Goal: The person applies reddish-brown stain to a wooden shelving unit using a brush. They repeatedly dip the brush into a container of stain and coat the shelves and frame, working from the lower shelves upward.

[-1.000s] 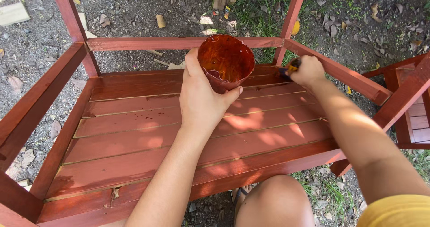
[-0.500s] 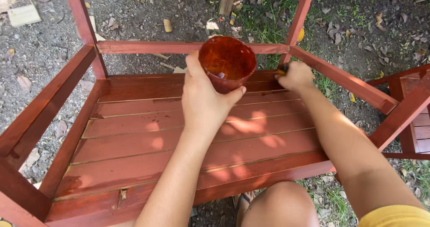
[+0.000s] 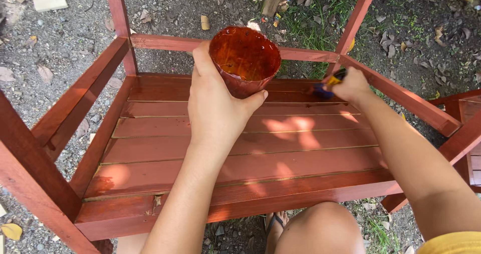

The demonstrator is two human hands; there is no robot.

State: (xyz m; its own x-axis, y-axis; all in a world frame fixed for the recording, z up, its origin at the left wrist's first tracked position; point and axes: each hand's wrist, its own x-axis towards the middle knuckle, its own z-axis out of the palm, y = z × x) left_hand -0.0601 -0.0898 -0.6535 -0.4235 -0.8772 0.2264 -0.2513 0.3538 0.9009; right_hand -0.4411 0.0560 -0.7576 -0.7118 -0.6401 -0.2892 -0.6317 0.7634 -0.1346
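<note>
Our left hand point(image 3: 216, 101) wraps around a red-stained cup point(image 3: 244, 59), holding it up over the far side of the red slatted wooden frame point(image 3: 240, 158). Our right hand point(image 3: 350, 85) is closed around a brush point(image 3: 328, 83), its tip at the frame's far right corner.

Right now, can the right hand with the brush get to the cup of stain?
Probably yes: the right hand sits beside the cup the left hand holds, nothing between them, the cup's mouth open.

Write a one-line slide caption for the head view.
Left hand holds a stain-coated cup while right hand brushes a red wooden frame.
</note>
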